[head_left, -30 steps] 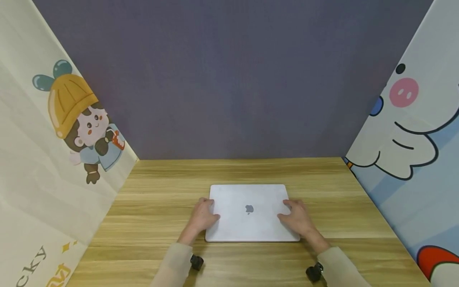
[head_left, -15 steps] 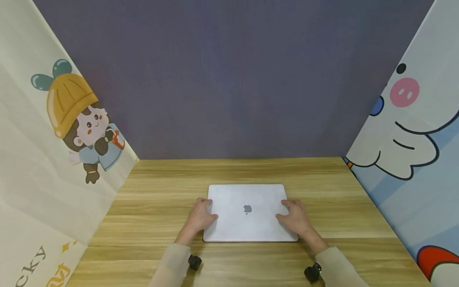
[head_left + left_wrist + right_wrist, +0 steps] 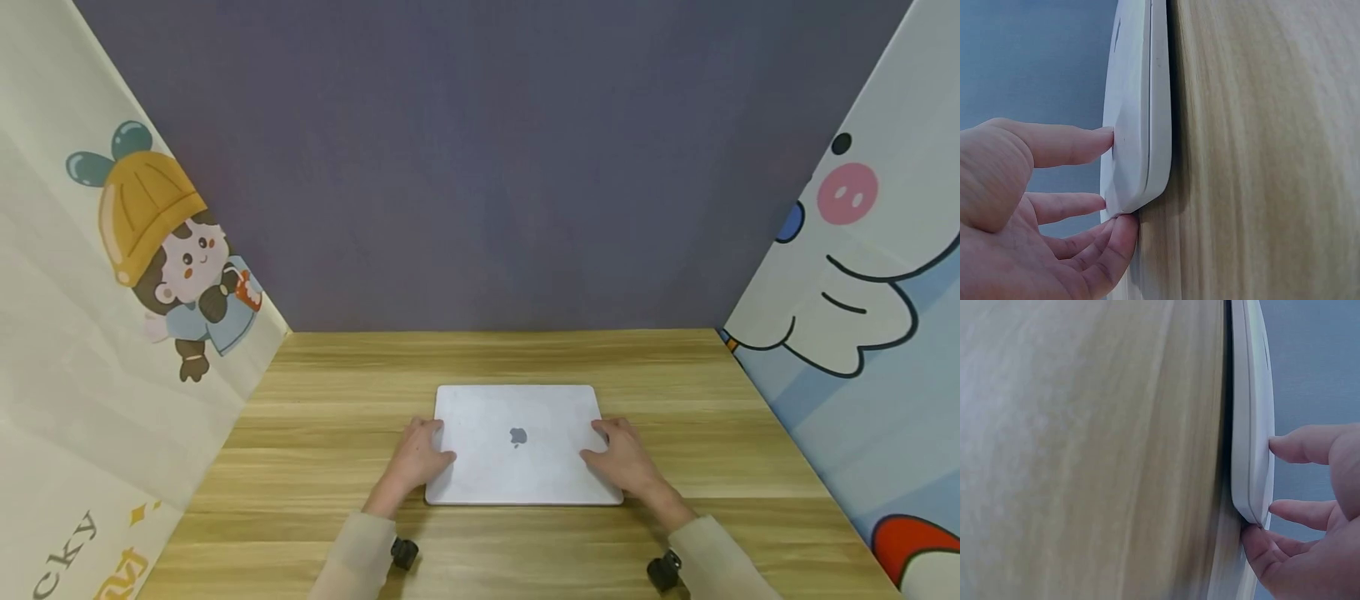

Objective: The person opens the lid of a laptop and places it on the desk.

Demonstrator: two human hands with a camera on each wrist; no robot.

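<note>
A closed silver laptop (image 3: 517, 479) with a dark apple logo lies flat on the wooden table, its long front edge facing me. At its left side, my left hand (image 3: 417, 457) grips the edge, thumb on the lid. The left wrist view shows the lower fingers of that hand (image 3: 1072, 250) curled against the side of the laptop (image 3: 1141, 125). My right hand (image 3: 626, 458) grips the opposite edge in the same way. In the right wrist view, the thumb of the right hand (image 3: 1316, 506) touches the lid while other fingertips press the laptop's (image 3: 1250, 425) side.
The wooden table (image 3: 337, 392) reaches back to a dark grey-purple panel (image 3: 480, 167). Cartoon-printed sheets flank it, a cream one (image 3: 60, 333) on the left and a blue-and-white one (image 3: 870, 417) on the right. A small black camera sits at each wrist.
The laptop has shifted slightly left with both hands on it, then stayed in place. The right hand has since edged slightly right along the lid.
</note>
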